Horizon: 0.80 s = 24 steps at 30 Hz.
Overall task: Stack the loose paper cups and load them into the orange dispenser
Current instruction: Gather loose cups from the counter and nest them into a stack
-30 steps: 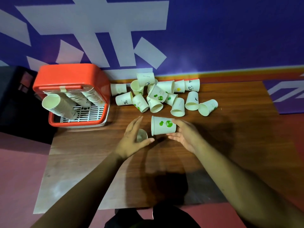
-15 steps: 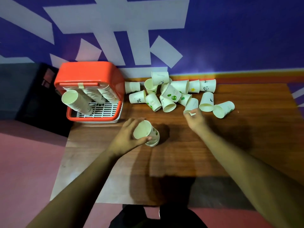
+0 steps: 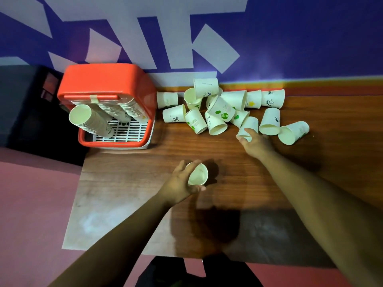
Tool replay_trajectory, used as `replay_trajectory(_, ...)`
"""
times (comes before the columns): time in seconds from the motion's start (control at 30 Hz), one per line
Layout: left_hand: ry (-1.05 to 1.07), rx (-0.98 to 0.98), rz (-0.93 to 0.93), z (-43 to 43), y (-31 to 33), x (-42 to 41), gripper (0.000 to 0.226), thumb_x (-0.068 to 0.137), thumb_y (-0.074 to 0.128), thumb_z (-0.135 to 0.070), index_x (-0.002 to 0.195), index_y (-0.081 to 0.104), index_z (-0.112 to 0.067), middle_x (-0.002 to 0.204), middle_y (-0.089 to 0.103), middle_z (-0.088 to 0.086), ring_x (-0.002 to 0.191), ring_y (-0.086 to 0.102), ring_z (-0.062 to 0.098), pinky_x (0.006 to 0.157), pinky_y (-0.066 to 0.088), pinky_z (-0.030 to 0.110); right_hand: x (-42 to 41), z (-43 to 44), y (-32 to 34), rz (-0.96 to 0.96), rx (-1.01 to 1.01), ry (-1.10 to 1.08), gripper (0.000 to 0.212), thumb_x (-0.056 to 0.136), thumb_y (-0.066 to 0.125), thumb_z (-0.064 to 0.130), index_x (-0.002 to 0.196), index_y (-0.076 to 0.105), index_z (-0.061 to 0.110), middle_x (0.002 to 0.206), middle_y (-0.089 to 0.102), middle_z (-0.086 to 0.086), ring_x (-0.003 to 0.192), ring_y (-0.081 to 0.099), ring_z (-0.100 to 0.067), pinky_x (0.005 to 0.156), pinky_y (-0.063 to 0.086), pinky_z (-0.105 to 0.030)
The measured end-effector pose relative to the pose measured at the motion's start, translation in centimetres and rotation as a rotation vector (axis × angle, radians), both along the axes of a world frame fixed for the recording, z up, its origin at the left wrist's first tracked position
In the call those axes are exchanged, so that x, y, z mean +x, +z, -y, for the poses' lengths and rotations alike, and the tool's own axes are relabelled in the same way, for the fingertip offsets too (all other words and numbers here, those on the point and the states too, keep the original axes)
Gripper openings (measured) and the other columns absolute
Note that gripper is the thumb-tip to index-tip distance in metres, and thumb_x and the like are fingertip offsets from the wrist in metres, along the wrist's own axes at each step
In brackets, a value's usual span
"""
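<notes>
Still grips a cup (image 3: 198, 174) in the left hand (image 3: 179, 183) at mid-frame, mouth now up (tilted before). Keeps the right hand (image 3: 256, 143) at the pile (image 3: 219, 109), right of centre, curled on a loose cup (image 3: 249, 124). Leaves the orange dispenser (image 3: 107, 79) upper left on the worktop (image 3: 132, 204).

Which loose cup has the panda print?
The panda cup, rightmost in the back row by the wall: black-and-white panda faces. Next to it sits the yellow-mark cup; others nearby show green prints.
</notes>
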<state>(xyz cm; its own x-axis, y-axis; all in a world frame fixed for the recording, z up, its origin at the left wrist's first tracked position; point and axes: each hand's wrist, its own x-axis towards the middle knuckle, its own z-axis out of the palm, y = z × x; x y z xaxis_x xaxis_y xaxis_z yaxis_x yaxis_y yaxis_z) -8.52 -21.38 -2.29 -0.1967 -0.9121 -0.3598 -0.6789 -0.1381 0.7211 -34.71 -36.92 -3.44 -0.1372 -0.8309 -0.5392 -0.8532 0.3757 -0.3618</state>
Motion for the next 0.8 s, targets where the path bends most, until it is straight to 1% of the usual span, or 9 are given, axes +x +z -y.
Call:
replay_trajectory(0.13,0.021,-0.001,-0.030,1.0,0.1,-2.5,0.091,0.075,0.080,-0.053,0.151,0.031,-0.039,0.133,0.039,-0.003,0.126,0.043,0.021,0.104,0.046,0.041,-0.8,-1.3,-0.7,0.055,-0.137,-0.010,0.043,0.091,0.055,0.046,0.131,0.049,0.031,0.128,0.042,-0.022,0.110,0.052,-0.040,0.092,0.047,-0.040)
replay_trajectory(0.2,-0.014,0.026,-0.064,1.9,0.3,-3.9,0.101,0.071,0.077,-0.063,0.153,0.023,-0.041,0.132,0.038,-0.001,0.127,0.042,0.021,0.107,0.043,0.041,-1.3,-2.3,-0.8,0.056,-0.187,-0.003,0.038,0.092,0.058,0.039,0.126,0.050,0.026,0.123,0.042,-0.022,0.101,0.056,-0.039,0.087,0.049,-0.038)
replay_trajectory(0.27,-0.004,0.084,-0.079,3.0,0.5,-4.6,0.104,0.069,0.068,-0.075,0.154,0.017,-0.044,0.137,0.035,0.000,0.133,0.040,0.021,0.111,0.039,0.041,-1.7,-3.2,-1.1,0.043,-0.211,-0.019,0.032,0.092,0.060,0.035,0.120,0.050,0.023,0.121,0.043,-0.020,0.095,0.058,-0.037,0.082,0.049,-0.035)
replay_trajectory(0.37,0.212,0.091,-0.045,5.9,0.8,-4.7,0.089,0.077,0.052,-0.082,0.151,0.027,-0.040,0.147,0.033,0.006,0.135,0.044,0.030,0.113,0.037,0.044,-2.4,-3.6,-1.7,0.018,-0.210,-0.068,0.029,0.093,0.060,0.032,0.116,0.048,0.021,0.122,0.045,-0.019,0.096,0.058,-0.034,0.078,0.050,-0.034)
replay_trajectory(0.47,0.367,-0.009,0.097,10.1,1.2,-3.9,0.067,0.092,0.057,-0.058,0.145,0.038,-0.022,0.141,0.037,0.013,0.125,0.050,0.037,0.105,0.039,0.042,-2.3,-3.1,-1.9,0.035,-0.188,-0.141,0.047,0.092,0.062,0.030,0.131,0.042,0.014,0.130,0.048,-0.020,0.113,0.055,-0.034,0.080,0.048,-0.035)
replay_trajectory(0.57,0.405,-0.040,0.207,14.4,1.3,-3.0,0.065,0.091,0.067,-0.042,0.144,0.041,-0.014,0.142,0.038,0.017,0.131,0.043,0.036,0.110,0.037,0.044,-2.1,-2.9,-1.6,0.119,-0.177,-0.259,0.058,0.088,0.067,0.025,0.135,0.037,0.008,0.135,0.050,-0.018,0.120,0.053,-0.033,0.081,0.044,-0.031)
replay_trajectory(0.63,0.359,-0.023,0.263,16.3,1.0,-2.5,0.070,0.088,0.071,-0.031,0.147,0.038,-0.014,0.146,0.035,0.016,0.136,0.039,0.035,0.114,0.036,0.046,-2.1,-3.4,-1.1,0.179,-0.163,-0.328,0.063,0.085,0.071,0.023,0.136,0.037,0.007,0.135,0.050,-0.016,0.120,0.053,-0.032,0.078,0.041,-0.028)
replay_trajectory(0.7,0.247,-0.034,0.337,17.6,0.4,-2.0,0.076,0.085,0.072,-0.022,0.151,0.034,-0.016,0.153,0.031,0.014,0.140,0.035,0.034,0.116,0.034,0.045,-2.3,-4.1,-0.3,0.212,-0.132,-0.368,0.067,0.082,0.074,0.023,0.137,0.037,0.010,0.137,0.047,-0.014,0.120,0.053,-0.030,0.077,0.041,-0.028)
replay_trajectory(0.8,0.145,-0.022,0.399,18.6,-0.6,-1.4,0.076,0.086,0.068,-0.015,0.153,0.032,-0.019,0.159,0.024,0.013,0.144,0.030,0.034,0.118,0.033,0.045,-2.4,-5.2,1.4,0.273,-0.060,-0.428,0.063,0.081,0.074,0.027,0.133,0.040,0.019,0.137,0.044,-0.009,0.116,0.053,-0.025,0.067,0.043,-0.024)
